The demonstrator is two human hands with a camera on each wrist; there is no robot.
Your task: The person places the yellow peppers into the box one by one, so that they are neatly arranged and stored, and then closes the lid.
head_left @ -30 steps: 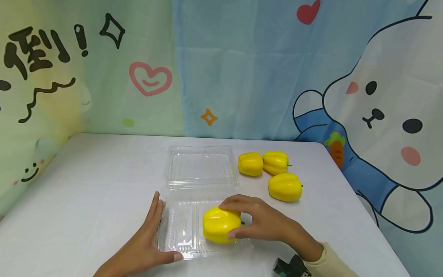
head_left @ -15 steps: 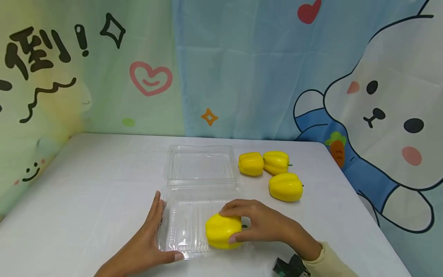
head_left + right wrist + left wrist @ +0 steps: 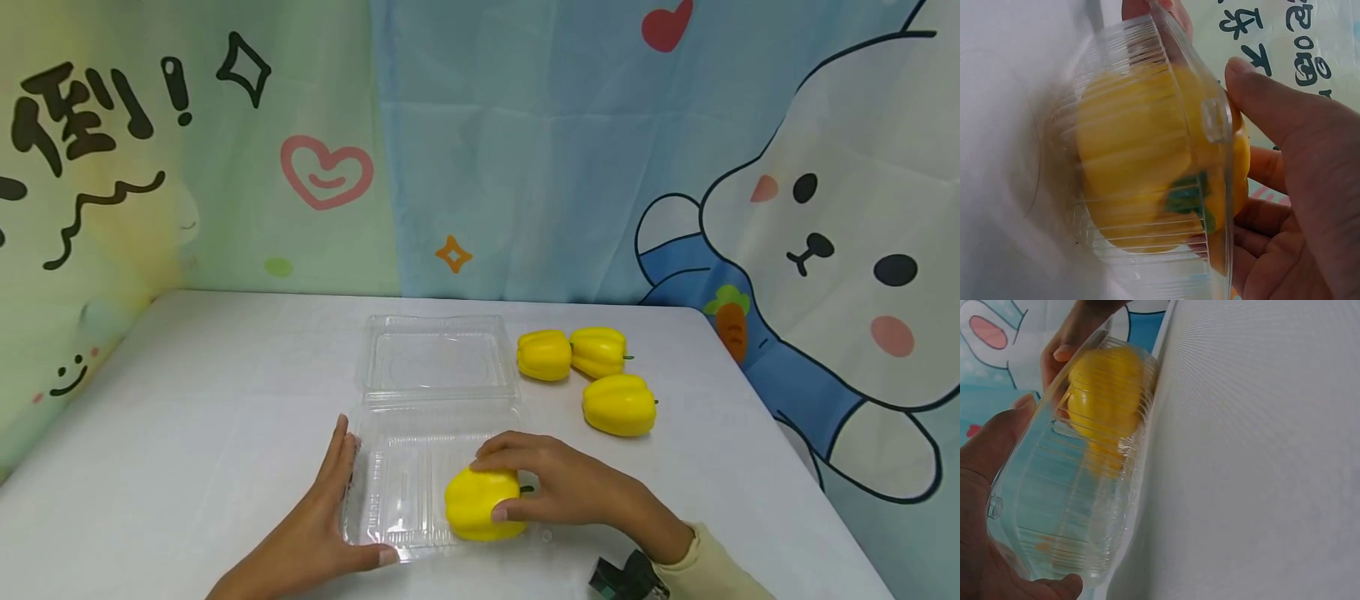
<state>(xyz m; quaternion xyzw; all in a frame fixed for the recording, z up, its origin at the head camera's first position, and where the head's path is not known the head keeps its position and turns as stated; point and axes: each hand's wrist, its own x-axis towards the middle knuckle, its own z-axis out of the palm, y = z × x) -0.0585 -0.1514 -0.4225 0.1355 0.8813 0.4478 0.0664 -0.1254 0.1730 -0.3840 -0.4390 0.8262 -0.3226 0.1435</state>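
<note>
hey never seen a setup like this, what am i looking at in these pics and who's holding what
There's no machine here, just a person's two bare hands. The wide picture comes from a camera worn on the head, looking forward and down. The two closer ones come from a camera on each wrist, so each looks sideways through the clear plastic.

On the white table sits a clear plastic box, its lid laid open at the far side. The right hand holds a yellow pepper in the right part of the box. The left hand touches the box's left side and near edge. Beyond the right hand lie three more yellow peppers. A printed curtain hangs behind.
</note>
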